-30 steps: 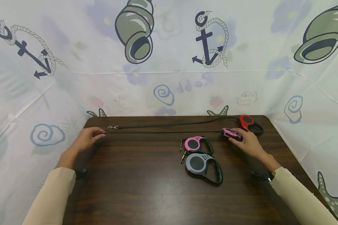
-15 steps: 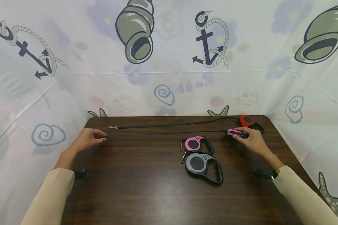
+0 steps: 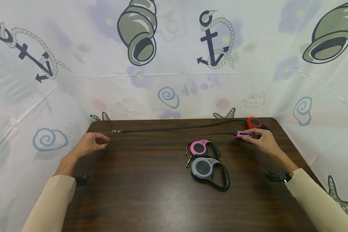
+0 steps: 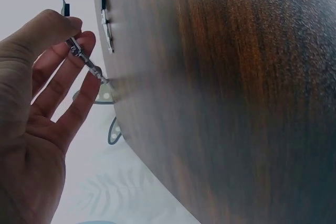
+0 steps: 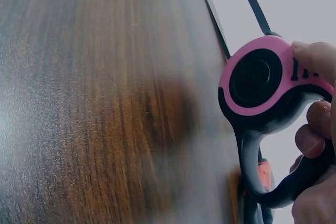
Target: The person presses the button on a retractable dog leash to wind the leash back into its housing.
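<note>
Over brown table, nr far R corner: holding pink leash in R hand by black handle, close to red leash. Moved slightly further R vs 1 s ago; prob. means drawing black strap out longer. At far L, pinching metal clip in L hand, thumb to fingertips.

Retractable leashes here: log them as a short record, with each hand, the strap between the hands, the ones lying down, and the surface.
left hand: pinches a metal clip
right hand: grips a pink leash
strap: leaves the pink leash; middle stretch too faint to follow
far right: red leash, its cord drawn out leftward
right of centre: second pink leash, gray leash
surface: dark brown table
</note>
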A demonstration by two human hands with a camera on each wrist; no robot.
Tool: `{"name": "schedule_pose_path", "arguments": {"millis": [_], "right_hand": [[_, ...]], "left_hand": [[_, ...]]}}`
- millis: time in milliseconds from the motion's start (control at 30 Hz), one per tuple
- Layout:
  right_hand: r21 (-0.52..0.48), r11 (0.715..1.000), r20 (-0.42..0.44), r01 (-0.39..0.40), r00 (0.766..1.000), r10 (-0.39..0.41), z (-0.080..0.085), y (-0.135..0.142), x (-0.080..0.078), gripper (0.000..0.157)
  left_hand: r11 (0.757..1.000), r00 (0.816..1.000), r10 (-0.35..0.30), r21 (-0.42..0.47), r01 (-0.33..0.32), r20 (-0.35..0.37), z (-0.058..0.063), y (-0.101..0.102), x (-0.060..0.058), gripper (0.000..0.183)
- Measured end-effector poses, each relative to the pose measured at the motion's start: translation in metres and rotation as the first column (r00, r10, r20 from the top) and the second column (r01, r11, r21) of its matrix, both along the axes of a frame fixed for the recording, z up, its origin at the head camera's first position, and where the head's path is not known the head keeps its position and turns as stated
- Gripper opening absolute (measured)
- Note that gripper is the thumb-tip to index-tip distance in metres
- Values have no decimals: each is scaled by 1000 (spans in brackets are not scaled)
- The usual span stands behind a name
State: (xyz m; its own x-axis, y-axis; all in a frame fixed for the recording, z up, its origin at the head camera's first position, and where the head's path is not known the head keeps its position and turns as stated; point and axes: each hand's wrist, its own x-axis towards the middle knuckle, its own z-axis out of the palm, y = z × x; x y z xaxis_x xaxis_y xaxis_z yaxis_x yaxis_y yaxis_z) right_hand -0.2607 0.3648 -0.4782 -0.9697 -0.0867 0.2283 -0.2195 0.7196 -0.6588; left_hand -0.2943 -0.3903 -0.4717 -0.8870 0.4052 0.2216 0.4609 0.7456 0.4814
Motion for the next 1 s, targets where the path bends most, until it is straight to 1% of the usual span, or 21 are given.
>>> {"name": "schedule_pose_path", "arguments": {"millis": [133,300,400,567,733,833,1000], "right_hand": [[-55,999,82,-1,997,6,5,3,3,46],[-104,995,145,-3,989,18,9,7,6,47],[-122,992,160,-15,987,34,11,9,8,44],[-147,988,167,-52,983,77,13,12,13,39],[-182,978,165,-97,978,128,15,16,15,36],[-204,974,170,-101,976,137,18,18,16,36],[-221,969,175,-113,973,153,22,21,18,36]], "left_hand": [[999,1000,3,44,-3,-9,0,-2,1,19],[996,1000,20,91,-19,-16,3,-4,4,19],[996,999,29,90,-27,-16,5,-5,6,18],[994,1000,15,105,-14,-8,6,-7,8,18],[995,999,-5,98,10,-47,6,-9,11,19],[995,998,-1,97,7,-57,7,-9,13,20],[996,999,12,90,-8,-47,9,-10,16,19]]}}
